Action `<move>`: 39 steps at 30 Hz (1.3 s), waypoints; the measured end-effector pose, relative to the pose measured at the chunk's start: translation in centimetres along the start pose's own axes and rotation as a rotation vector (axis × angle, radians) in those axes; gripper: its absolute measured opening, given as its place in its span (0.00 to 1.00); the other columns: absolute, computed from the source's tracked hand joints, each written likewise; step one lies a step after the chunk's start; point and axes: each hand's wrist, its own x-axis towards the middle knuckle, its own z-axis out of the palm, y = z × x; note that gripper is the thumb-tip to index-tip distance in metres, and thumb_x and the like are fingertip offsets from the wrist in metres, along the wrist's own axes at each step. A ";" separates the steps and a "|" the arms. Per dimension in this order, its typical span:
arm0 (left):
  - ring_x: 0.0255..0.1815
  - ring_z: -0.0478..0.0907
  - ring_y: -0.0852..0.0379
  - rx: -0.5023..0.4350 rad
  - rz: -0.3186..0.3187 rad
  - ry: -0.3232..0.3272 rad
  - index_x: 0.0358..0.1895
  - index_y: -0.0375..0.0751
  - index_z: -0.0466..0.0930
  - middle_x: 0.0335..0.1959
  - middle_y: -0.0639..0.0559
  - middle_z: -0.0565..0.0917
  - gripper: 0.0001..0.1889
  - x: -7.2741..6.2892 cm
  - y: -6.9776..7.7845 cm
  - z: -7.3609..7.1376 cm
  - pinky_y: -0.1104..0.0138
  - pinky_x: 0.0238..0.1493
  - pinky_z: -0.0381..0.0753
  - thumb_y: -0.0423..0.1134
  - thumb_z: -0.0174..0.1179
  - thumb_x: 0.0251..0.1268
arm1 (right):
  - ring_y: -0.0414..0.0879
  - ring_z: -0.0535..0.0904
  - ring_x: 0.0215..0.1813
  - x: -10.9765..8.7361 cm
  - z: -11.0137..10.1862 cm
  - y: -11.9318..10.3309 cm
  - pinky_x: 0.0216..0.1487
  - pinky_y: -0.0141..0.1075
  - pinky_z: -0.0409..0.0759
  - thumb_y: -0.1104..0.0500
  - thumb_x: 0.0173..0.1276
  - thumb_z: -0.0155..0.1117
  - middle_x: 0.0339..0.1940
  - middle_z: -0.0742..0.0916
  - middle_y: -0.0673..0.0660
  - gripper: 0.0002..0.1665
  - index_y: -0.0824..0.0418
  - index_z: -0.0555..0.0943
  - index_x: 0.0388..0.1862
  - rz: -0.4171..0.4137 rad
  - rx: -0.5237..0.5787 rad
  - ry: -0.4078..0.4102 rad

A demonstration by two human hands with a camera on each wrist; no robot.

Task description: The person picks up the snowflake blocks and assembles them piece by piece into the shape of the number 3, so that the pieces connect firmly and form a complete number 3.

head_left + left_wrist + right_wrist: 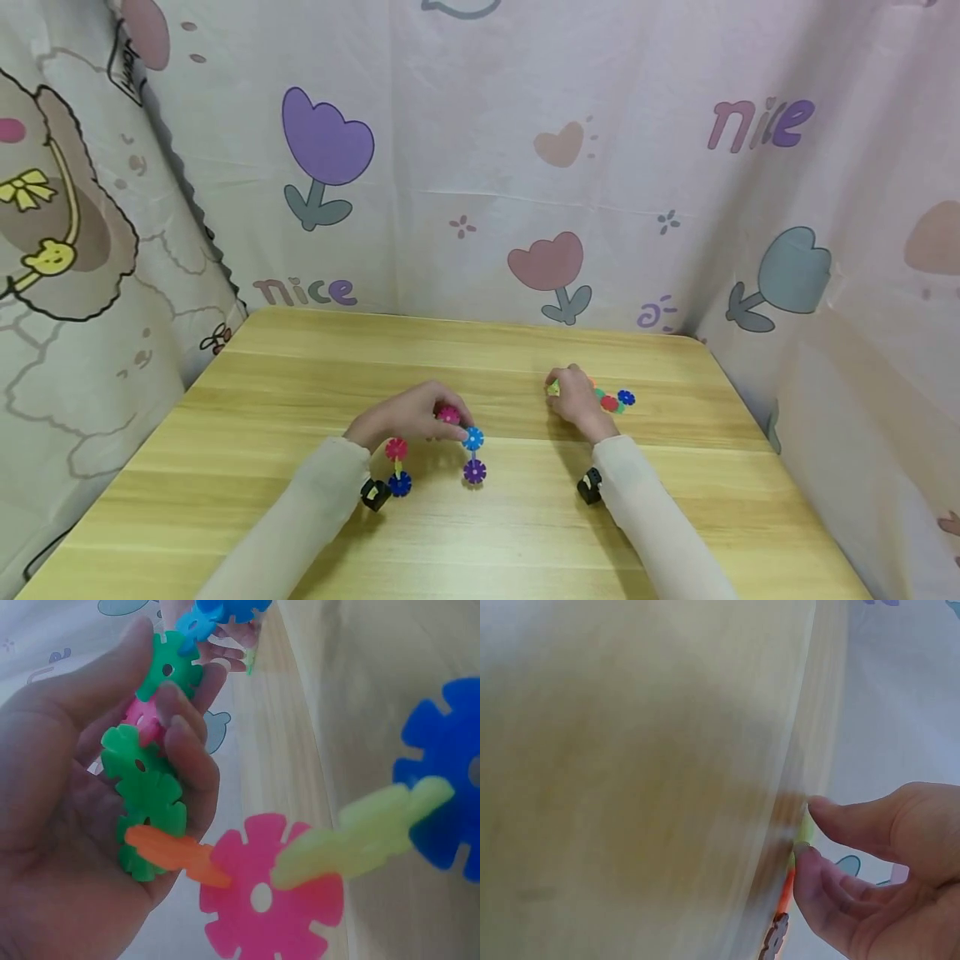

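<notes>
My left hand [408,415] holds a chain of slotted plastic flower discs, fingers curled round its green discs [154,791]. From the palm, the chain runs on through an orange disc [176,851], a pink disc [232,915] and a pale yellow disc [345,836] to a dark blue disc [435,765]. Its other end, with a light blue disc [472,438] and a purple disc [475,472], hangs past the fingertips. Farther back, my right hand [577,402] pinches a yellow-green disc [806,829] between thumb and finger, close over the table.
Beside the right hand lie several loose discs, among them a red disc [609,403] and a blue disc [627,397]. The wooden table [510,533] ends at a printed curtain [450,150] at the back and sides. Small black cameras [589,486] sit at both wrists.
</notes>
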 end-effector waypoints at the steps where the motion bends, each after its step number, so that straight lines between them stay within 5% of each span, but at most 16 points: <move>1: 0.28 0.71 0.60 0.004 0.002 0.002 0.45 0.53 0.90 0.37 0.56 0.86 0.06 0.0 0.0 0.0 0.71 0.29 0.75 0.41 0.69 0.69 | 0.56 0.79 0.46 0.0 0.0 0.1 0.51 0.50 0.84 0.67 0.63 0.74 0.46 0.85 0.66 0.14 0.67 0.87 0.48 0.002 0.002 0.000; 10: 0.39 0.76 0.57 0.008 0.022 0.020 0.42 0.52 0.91 0.42 0.58 0.88 0.07 0.2 0.1 0.5 0.69 0.41 0.80 0.39 0.74 0.63 | 0.55 0.82 0.46 0.2 -0.2 0.5 0.52 0.50 0.83 0.67 0.63 0.75 0.44 0.89 0.64 0.11 0.66 0.87 0.45 0.017 0.034 -0.007; 17: 0.33 0.69 0.59 0.034 0.021 0.025 0.42 0.53 0.91 0.38 0.59 0.87 0.05 0.4 0.1 0.7 0.71 0.32 0.71 0.39 0.72 0.65 | 0.46 0.76 0.30 0.1 -0.7 0.5 0.32 0.34 0.72 0.67 0.63 0.75 0.28 0.85 0.56 0.04 0.61 0.85 0.33 0.010 0.064 0.002; 23: 0.36 0.72 0.58 0.043 0.010 0.035 0.40 0.54 0.91 0.39 0.59 0.87 0.05 0.5 -0.1 1.0 0.70 0.37 0.75 0.40 0.73 0.63 | 0.43 0.79 0.21 -0.3 -1.2 0.0 0.28 0.31 0.73 0.65 0.69 0.70 0.25 0.86 0.56 0.03 0.61 0.84 0.34 -0.001 0.180 -0.043; 29: 0.38 0.74 0.58 0.047 0.022 0.048 0.39 0.54 0.91 0.39 0.60 0.88 0.06 0.6 -0.1 1.2 0.69 0.40 0.78 0.42 0.76 0.59 | 0.47 0.84 0.25 -0.9 -1.9 -1.3 0.27 0.31 0.79 0.64 0.71 0.69 0.29 0.87 0.58 0.03 0.61 0.85 0.36 -0.061 0.335 -0.101; 39: 0.36 0.76 0.58 0.045 0.026 0.059 0.37 0.53 0.91 0.37 0.60 0.89 0.06 0.8 -0.1 1.2 0.68 0.40 0.78 0.42 0.77 0.58 | 0.63 0.86 0.34 -2.3 -2.8 -3.8 0.39 0.54 0.88 0.65 0.75 0.64 0.37 0.86 0.64 0.04 0.64 0.85 0.41 -0.273 0.539 -0.225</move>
